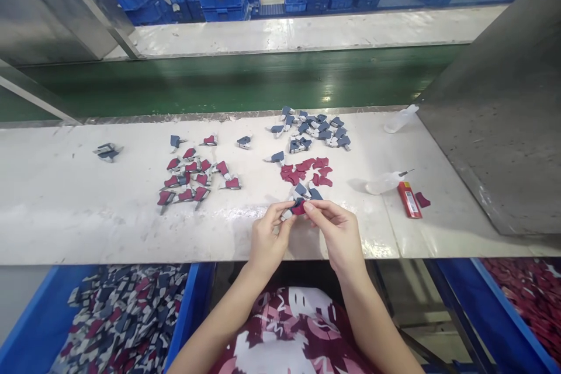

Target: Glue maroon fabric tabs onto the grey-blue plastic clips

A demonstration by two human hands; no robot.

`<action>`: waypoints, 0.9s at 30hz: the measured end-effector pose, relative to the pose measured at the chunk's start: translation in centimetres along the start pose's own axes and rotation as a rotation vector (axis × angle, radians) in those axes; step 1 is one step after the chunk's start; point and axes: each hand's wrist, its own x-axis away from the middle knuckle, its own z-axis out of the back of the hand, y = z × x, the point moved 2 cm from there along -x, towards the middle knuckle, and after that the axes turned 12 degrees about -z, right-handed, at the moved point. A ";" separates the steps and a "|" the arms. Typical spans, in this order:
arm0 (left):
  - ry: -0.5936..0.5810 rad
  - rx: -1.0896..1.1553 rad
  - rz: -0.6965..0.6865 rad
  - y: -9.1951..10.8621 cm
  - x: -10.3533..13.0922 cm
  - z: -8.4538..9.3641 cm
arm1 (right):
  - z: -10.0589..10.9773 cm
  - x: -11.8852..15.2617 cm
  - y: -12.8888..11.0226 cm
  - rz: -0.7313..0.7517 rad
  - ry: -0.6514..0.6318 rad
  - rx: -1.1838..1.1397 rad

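My left hand (pixel 272 234) pinches a small grey and dark blue plastic part (pixel 287 214) above the near side of the white table. Between the thumb and fingers of my right hand (pixel 335 228) is a maroon piece (pixel 298 207), pressed against that part. Just beyond my fingertips lie blue and grey parts (pixel 314 193), and past them a pile of loose maroon pieces (pixel 302 172). Farther back is a cluster of blue and grey parts (pixel 324 128). To the left sits a group of parts with maroon faces (pixel 193 172).
Two clear squeeze bottles (pixel 382 183) lie at right, one near a red and yellow box (pixel 409 200). Blue bins of parts (pixel 33 318) stand below the table edge on both sides. A green conveyor belt (pixel 245 79) runs behind; metal panels (pixel 504 105) flank the table.
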 end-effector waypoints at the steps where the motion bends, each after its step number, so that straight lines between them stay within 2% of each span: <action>1: -0.002 0.001 0.001 0.0 0.1 0.0 | 0.0 0.0 0.0 0.006 -0.001 0.001; 10: -0.014 0.033 0.039 0.6 0.2 -0.2 | -0.1 0.3 0.7 0.119 0.067 0.072; 14: -0.020 0.085 0.080 1.4 0.1 0.0 | -0.3 0.9 0.9 0.272 0.158 0.213; 18: 0.056 0.180 0.161 1.8 -0.1 -0.1 | -0.5 1.4 0.7 0.526 0.203 0.364; 21: 0.095 0.234 0.210 2.0 -0.1 -0.3 | -0.4 1.4 0.6 0.659 0.208 0.419; 25: 0.106 0.246 0.222 2.5 0.0 -0.4 | -0.2 1.5 0.5 0.735 0.203 0.419; 27: 0.105 0.238 0.214 2.8 0.1 -0.3 | 0.0 1.4 0.3 0.696 0.197 0.384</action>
